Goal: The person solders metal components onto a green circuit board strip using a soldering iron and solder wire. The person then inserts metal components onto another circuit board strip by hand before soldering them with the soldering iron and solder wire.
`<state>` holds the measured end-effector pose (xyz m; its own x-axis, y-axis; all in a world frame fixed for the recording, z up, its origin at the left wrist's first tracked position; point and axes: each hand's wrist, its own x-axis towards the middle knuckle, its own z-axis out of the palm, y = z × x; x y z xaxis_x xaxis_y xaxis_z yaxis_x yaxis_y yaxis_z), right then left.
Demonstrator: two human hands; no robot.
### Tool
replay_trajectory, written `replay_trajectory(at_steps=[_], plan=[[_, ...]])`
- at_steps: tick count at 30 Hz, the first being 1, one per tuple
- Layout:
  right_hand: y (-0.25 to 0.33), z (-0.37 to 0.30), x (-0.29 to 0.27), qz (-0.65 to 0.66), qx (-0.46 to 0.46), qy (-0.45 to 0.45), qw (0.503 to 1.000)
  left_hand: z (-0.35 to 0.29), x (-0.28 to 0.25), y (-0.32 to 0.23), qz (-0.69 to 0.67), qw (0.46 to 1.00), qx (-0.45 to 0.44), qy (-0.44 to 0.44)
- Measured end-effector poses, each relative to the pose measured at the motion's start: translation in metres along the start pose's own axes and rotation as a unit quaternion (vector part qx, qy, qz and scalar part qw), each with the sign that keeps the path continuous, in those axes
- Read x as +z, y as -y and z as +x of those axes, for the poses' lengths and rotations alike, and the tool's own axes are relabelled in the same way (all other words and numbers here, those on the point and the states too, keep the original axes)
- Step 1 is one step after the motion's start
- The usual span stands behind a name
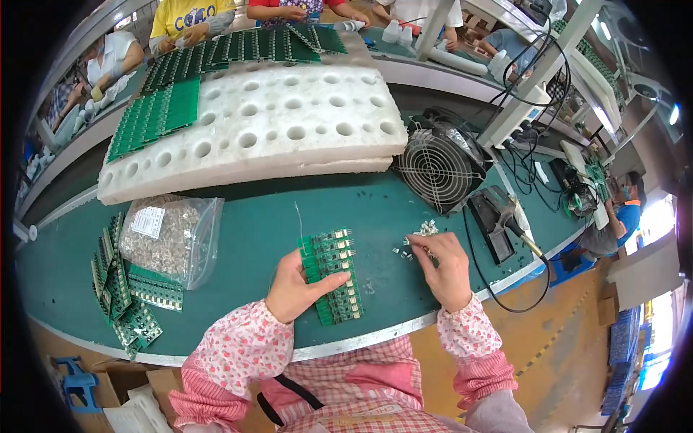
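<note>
A green circuit board panel (336, 281) with a row of small white connectors lies on the green bench mat in front of me. My left hand (294, 286) grips its left side, the thumb across the boards and the other fingers partly hidden. A thin silvery wire (298, 220) rises beside that hand, above the panel's upper left corner. To the right, a small pile of white connectors (427, 228) lies on the mat with a few loose ones near it. My right hand (444, 267) is at this pile with thumb and fingertips pinched together; what is between them is too small to make out.
A clear bag of small connectors (170, 234) and stacked circuit boards (112, 278) lie on the left. White foam slabs (289, 133) holding green panels (159, 115) stand behind. A fan (439, 169) and a soldering iron stand (491, 224) with its cable are right. Other people work beyond.
</note>
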<state>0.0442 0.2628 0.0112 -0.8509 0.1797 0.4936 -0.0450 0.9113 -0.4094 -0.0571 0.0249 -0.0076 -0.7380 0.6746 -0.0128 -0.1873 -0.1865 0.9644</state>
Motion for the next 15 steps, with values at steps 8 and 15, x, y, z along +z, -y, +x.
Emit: replay_trajectory(at_steps=[8,15], plan=[[0.009,0.002,0.008,-0.085,-0.062,-0.001,0.994,0.000,0.001,-0.003,0.002,1.000,-0.006,0.007],[0.008,-0.003,0.019,-0.184,-0.131,-0.011,0.974,0.001,0.001,-0.001,-0.012,1.000,-0.007,0.004]])
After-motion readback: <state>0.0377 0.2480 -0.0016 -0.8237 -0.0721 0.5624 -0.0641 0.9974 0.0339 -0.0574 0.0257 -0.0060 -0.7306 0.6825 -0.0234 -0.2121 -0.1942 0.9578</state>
